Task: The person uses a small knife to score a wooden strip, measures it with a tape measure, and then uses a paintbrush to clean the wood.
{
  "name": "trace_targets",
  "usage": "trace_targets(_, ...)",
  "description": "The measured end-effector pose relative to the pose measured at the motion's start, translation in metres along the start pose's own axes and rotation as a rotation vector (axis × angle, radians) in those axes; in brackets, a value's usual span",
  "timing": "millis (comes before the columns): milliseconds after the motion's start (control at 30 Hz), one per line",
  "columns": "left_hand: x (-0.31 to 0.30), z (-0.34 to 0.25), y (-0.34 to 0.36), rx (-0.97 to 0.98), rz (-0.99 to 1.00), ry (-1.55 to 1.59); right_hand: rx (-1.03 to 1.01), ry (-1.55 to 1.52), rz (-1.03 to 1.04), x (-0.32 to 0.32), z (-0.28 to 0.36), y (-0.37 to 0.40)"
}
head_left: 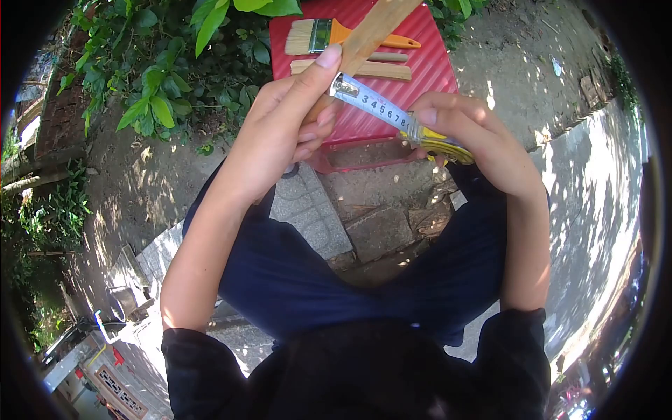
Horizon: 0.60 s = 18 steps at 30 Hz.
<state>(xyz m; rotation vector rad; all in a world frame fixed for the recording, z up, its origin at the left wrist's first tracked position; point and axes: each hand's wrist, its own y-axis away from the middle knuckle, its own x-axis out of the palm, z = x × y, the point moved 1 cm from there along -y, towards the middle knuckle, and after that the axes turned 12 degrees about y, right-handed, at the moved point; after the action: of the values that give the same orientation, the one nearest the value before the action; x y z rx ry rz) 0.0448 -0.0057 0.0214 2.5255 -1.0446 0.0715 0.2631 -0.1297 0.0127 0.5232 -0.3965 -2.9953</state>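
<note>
A red stool [437, 66] stands on the far side of the paving, with plants [161, 77] to its left. Nearer, the left hand [276, 133] is closed round the lower end of a wooden stick [374, 28], one finger stretched up along it, holding it slanted over the stool. The right hand [479, 136] grips the yellow case of a tape [381, 106]. Its blade is drawn out a short way to the left, and its hook end meets the stick by that finger. On the stool lie a brush [325, 35] and, just nearer, two strips [381, 70]. Measuring looks barely begun: the tape is laid to the stick, no mark shows on the wood, and the brush and strips lie untouched.
</note>
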Motion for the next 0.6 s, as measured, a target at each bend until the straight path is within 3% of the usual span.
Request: trace_targets(600,0.0002,-0.0015,0.0008,-0.009,-0.002,-0.018,0.019,-0.043,0.008,0.0035,-0.0043,-0.0015)
